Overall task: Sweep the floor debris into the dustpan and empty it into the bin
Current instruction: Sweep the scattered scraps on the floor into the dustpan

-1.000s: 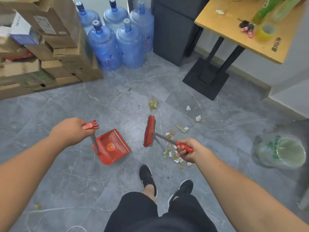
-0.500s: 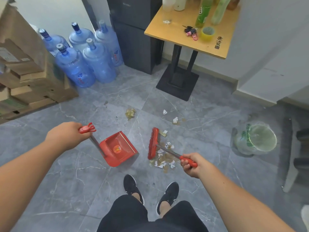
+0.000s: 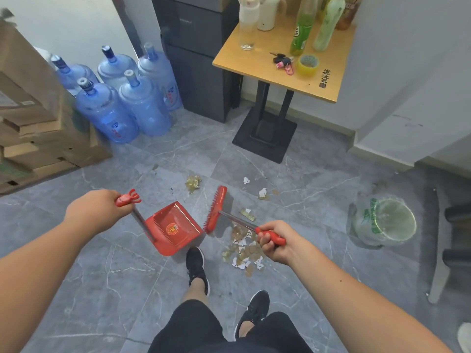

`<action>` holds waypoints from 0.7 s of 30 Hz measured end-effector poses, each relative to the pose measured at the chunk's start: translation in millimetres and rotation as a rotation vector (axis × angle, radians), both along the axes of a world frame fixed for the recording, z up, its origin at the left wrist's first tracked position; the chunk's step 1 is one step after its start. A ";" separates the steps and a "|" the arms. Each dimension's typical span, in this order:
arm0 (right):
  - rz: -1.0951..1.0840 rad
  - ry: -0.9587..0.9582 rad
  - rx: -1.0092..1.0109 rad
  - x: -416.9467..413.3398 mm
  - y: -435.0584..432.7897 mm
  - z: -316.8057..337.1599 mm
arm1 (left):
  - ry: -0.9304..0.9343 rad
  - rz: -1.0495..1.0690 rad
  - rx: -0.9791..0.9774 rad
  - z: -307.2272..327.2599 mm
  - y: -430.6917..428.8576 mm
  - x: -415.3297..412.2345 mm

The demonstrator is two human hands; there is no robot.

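Grey marbled floor tiles (image 3: pixel 318 200) carry torn paper and crumpled debris (image 3: pixel 242 250) beside a ridged red plastic dustpan (image 3: pixel 175 228), which looks empty. Left hand (image 3: pixel 94 212) fingers wrap its handle; right hand (image 3: pixel 275 243) fingers clench the bristled red broom (image 3: pixel 216 208). A bag-lined bin (image 3: pixel 384 220) sits blurred, contents unclear

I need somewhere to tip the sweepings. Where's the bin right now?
In the head view, the round bin lined with a clear green-printed plastic bag stands on the grey floor at far right, beyond the right hand and the scattered paper debris.
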State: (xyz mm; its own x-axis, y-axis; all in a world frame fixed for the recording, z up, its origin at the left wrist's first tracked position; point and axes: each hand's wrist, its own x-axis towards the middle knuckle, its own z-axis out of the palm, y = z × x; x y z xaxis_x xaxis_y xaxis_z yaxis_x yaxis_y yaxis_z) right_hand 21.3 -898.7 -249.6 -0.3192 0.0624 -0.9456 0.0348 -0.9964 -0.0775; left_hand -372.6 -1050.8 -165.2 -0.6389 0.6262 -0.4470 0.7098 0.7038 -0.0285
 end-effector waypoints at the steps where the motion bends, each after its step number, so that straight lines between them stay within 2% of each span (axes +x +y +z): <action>1: 0.010 0.010 0.005 -17.1 4.0 2.5 | -0.004 0.007 0.005 -2.7 2.1 -11.5; 12: 0.135 0.038 0.060 -252.6 39.6 -18.7 | -0.029 0.071 0.003 -20.5 4.6 -141.1; 21: 0.076 0.055 0.025 -359.6 49.1 -77.4 | -0.037 0.058 -0.030 -42.8 -6.0 -193.7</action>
